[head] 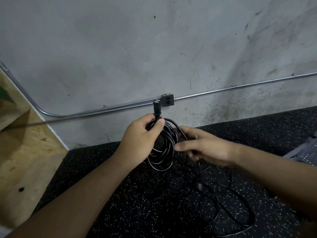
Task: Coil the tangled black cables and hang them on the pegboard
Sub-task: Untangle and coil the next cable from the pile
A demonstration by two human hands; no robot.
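A black cable coil (163, 152) of several loops hangs in front of me, above the speckled floor. My left hand (140, 140) grips the top of the coil, and the cable's black plug (157, 106) sticks up above its fingers. My right hand (202, 145) holds a strand of the same cable at the coil's right side. The loose rest of the cable (228, 208) trails down from my right hand and lies in loops on the floor. No pegboard is in view.
A grey concrete wall (154, 48) stands ahead with a metal conduit (103, 109) and a dark outlet box (168, 99) just behind the plug. A wooden board (22, 152) leans at the left. Black speckled rubber flooring (137, 203) lies below. A grey perforated object (307, 150) sits at the right edge.
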